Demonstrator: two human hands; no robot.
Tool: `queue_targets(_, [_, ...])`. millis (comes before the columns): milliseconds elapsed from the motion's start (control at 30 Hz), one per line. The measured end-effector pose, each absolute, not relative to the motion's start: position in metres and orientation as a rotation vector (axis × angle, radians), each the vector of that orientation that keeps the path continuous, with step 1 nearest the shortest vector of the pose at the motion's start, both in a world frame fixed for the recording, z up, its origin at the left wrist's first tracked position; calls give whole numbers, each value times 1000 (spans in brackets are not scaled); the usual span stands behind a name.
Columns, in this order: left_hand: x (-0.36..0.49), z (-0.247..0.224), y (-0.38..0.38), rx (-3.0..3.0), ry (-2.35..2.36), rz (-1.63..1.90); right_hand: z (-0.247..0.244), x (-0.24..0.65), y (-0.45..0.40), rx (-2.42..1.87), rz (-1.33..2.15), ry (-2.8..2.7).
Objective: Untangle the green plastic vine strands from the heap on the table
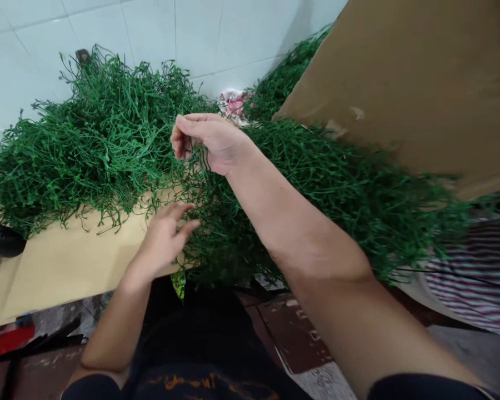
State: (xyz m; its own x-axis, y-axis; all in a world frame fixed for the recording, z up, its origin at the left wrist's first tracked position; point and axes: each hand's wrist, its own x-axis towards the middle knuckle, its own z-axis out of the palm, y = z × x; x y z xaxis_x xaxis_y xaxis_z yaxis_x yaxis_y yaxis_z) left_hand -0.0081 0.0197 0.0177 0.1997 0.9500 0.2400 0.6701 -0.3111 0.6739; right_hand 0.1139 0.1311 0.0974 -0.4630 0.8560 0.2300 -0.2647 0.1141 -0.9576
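Observation:
My right hand [216, 139] is raised over the gap between two heaps, its fingers curled in. Thin green plant stems [202, 155] hang below its palm, apparently held in the curled fingers, which are partly hidden. Lower and to the left, my left hand [164, 233] has its thumb and forefinger apart beside the stems, with nothing visibly held. A large heap of tangled green stems [112, 128] lies on the left side of the cardboard sheet [79, 255]. Another heap of stems [316, 172] spreads to the right, partly behind my right forearm.
A tall brown cardboard panel [416, 83] leans at the back right. White wall tiles [150, 28] stand behind the heaps. A black container [2, 239] sits at the left edge. Pink-and-white material [234, 104] shows between the heaps; striped cloth [479, 278] lies at right.

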Motion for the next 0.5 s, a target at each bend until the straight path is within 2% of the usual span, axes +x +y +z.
queue_targets(100, [-25,16,31,1801,1577,1290,97,114,127,-622,1545,-1461])
queue_targets(200, [-30,19,46,1573,1433,1557,92,105,121,-645,1575,-1411])
queue_targets(367, [-8,23,62,1371,1163,1445,83,86,117,-638,1581,-1365])
queue_targets(500, [5,16,59,1212,1158,1333,79,84,123,-661,1573,-1340])
